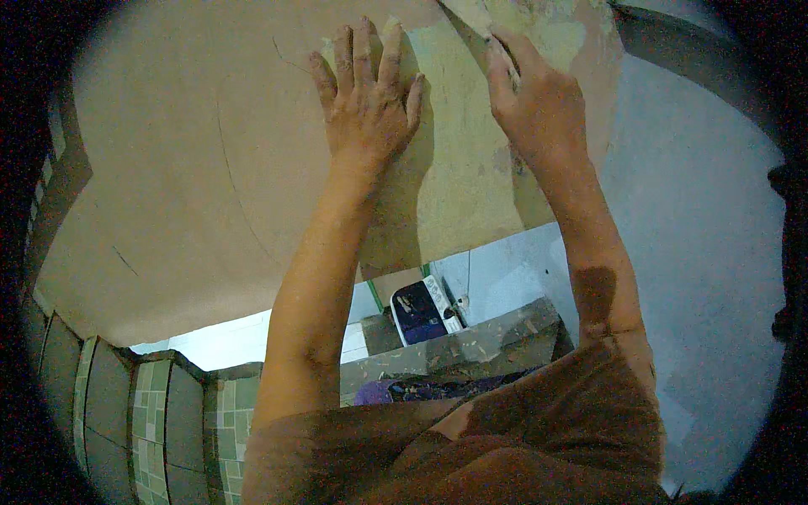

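My left hand (364, 109) lies flat with fingers spread on a beige painted surface (177, 160). It holds nothing. To its right, my right hand (539, 97) is closed against the same surface, thumb and fingers pinched round a thin thing (507, 57) that is mostly hidden; its kind cannot be made out. A dark narrow wedge, perhaps shadow, runs up and left from those fingers. Around the hands the beige coat gives way to a yellowish patch (471, 160), with paler worn spots near the top. Fine cracks mark the beige part on the left.
A bluish wall (690, 236) stands on the right. At lower left are steps with green tiles (151, 400). Far below, past the surface's lower edge, a white washing machine (439, 296) with a dark lid stands beyond a speckled grey ledge (497, 337).
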A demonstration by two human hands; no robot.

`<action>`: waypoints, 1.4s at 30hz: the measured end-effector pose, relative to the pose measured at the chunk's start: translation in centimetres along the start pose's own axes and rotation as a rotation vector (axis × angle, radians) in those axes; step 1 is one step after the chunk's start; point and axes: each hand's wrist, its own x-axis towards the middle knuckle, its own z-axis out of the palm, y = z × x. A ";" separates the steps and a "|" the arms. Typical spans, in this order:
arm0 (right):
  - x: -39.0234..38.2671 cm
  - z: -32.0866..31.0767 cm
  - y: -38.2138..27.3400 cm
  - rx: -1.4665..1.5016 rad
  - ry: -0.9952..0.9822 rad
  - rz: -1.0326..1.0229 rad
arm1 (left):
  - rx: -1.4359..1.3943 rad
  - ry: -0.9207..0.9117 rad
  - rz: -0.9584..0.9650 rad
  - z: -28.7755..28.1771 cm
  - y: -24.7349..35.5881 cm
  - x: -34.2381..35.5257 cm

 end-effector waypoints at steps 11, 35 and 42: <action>-0.8 -0.7 -0.1 0.038 -0.109 -0.008 | -0.044 0.018 0.000 0.0 0.2 -0.7; -2.7 -0.4 -2.9 -0.162 -0.122 -0.170 | -0.109 0.092 0.030 -0.2 0.2 -1.6; -4.2 -1.7 -3.7 -0.163 -0.182 -0.180 | -0.128 0.076 0.030 -0.6 0.1 -2.5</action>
